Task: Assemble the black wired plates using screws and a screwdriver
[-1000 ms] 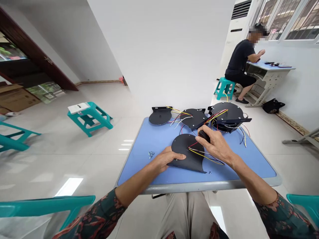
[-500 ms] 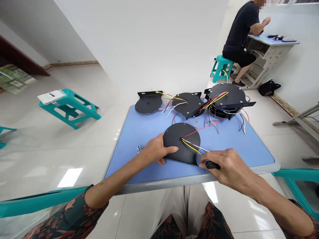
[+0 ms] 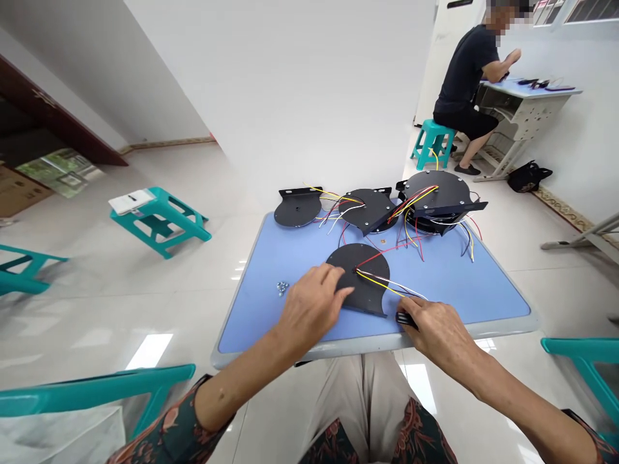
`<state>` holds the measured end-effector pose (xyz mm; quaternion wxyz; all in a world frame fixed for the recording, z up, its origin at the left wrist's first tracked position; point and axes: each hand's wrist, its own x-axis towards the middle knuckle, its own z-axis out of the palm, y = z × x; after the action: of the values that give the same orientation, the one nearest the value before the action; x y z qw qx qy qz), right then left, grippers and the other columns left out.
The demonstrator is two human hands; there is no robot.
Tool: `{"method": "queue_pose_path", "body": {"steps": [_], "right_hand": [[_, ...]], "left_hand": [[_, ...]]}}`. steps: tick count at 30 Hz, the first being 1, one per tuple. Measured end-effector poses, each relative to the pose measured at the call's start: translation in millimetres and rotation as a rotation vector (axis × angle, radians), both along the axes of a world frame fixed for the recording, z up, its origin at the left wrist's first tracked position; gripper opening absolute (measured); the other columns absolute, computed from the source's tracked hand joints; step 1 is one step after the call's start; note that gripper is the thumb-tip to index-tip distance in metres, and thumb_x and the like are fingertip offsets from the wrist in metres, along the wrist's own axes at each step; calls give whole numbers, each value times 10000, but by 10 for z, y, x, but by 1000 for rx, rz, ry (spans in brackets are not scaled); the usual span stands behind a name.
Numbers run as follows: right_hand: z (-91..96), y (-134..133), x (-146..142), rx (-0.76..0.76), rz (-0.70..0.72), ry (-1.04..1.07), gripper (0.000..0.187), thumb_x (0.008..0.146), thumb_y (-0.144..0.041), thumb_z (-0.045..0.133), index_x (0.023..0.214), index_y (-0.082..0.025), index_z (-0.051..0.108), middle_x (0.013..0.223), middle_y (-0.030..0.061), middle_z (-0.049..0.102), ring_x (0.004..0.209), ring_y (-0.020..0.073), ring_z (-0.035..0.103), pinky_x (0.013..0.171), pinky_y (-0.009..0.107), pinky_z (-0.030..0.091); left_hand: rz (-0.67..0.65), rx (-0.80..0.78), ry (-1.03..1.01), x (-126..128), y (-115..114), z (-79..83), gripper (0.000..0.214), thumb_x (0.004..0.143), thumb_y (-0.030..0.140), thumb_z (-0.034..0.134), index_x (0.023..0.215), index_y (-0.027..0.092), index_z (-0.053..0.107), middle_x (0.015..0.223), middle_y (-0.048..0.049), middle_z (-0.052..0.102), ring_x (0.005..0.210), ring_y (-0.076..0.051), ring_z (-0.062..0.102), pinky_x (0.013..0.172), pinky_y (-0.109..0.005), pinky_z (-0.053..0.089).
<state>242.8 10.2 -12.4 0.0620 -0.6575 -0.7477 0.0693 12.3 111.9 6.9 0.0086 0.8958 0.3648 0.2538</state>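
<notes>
A round black metal plate (image 3: 366, 290) with a bent flange lies on the blue desk in front of me, with red, white and yellow wires rising from its middle hole. My left hand (image 3: 314, 296) rests over the plate's left edge, thumb and bent fingers apart. To the right of the plate, my right hand (image 3: 432, 322) is closed around a black-handled tool (image 3: 405, 318); the rest of that tool is hidden. The white and yellow wire ends run up against the right fingers. A little pile of small silver screws (image 3: 282, 288) sits left of my left hand.
Along the desk's (image 3: 242, 316) back edge stand another black plate (image 3: 296, 211), a wired plate assembly (image 3: 367, 209) and a stack of wired plates (image 3: 435, 193). A green stool (image 3: 162, 222) is at left. A person (image 3: 467, 77) sits at another desk behind right.
My left hand has shifted from gripping the plate's lower left edge to lying over its left side. My right hand has moved slightly right with the tool. The view has shifted a little.
</notes>
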Motion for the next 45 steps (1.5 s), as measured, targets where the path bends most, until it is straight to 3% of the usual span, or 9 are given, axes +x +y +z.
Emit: {"method": "queue_pose_path", "body": {"steps": [3,6,9,11,17,27,36,42,45], "right_hand": [[-6,36,74,37,-15,102,148,822,-91,580,890,-216,620,830,28,747,677,196,689,578,283,366],[46,168,129,115,-22,244,161,846,-118,578,954,-229,621,877,24,763,735,197,708,625,277,425],[149,424,145,167,-14,251,172,873,-140,566,1013,-225,615,890,39,765,750,209,705,641,282,430],[213,642,142,169,-14,173,196,878,-132,553,1047,-211,615,893,61,764,741,223,696,622,288,402],[144,1153,132,162,114,168,261,892,-95,513,1115,-210,587,949,53,758,768,196,671,624,266,357],[-78,1193,235,168,66,295,135,956,-206,500,1013,-214,623,726,21,705,609,180,626,584,267,351],[-115,1150,250,336,51,304,148,954,-230,525,995,-193,662,721,41,705,607,192,639,590,278,383],[-148,1171,241,317,81,360,126,942,-193,549,989,-199,666,795,46,754,658,186,670,622,266,402],[-150,1179,240,278,59,326,135,944,-209,550,997,-192,673,755,46,749,623,187,655,601,270,381]], "left_hand": [[-293,64,-78,66,-65,-49,178,990,206,499,1008,156,669,988,-106,715,963,-219,675,853,-353,578],[-411,-28,-51,131,-58,-83,194,971,220,527,1068,145,677,1088,-131,731,1090,-254,670,1010,-448,545],[-450,-112,48,172,-10,-112,488,866,416,695,1241,110,626,1314,-212,655,1258,-360,599,1154,-593,396],[-467,-143,91,179,29,-146,612,816,447,743,1299,101,597,1382,-239,607,1301,-394,567,1171,-615,362],[-551,-212,36,64,158,-293,287,923,237,576,1173,139,676,1352,-207,643,1324,-329,571,1137,-539,459],[-538,-344,-190,-25,189,-355,219,892,93,596,994,225,738,1215,-101,741,1207,-284,665,1150,-570,447],[-524,-207,-98,-20,158,-331,199,899,98,582,980,210,724,1210,-108,741,1174,-278,679,1099,-537,512],[-566,341,-37,19,156,-370,104,886,88,634,974,120,680,1138,-139,757,1101,-274,704,984,-492,613],[-556,413,-23,31,153,-383,74,882,68,639,944,99,664,1117,-144,759,1112,-272,699,983,-477,618]]}}
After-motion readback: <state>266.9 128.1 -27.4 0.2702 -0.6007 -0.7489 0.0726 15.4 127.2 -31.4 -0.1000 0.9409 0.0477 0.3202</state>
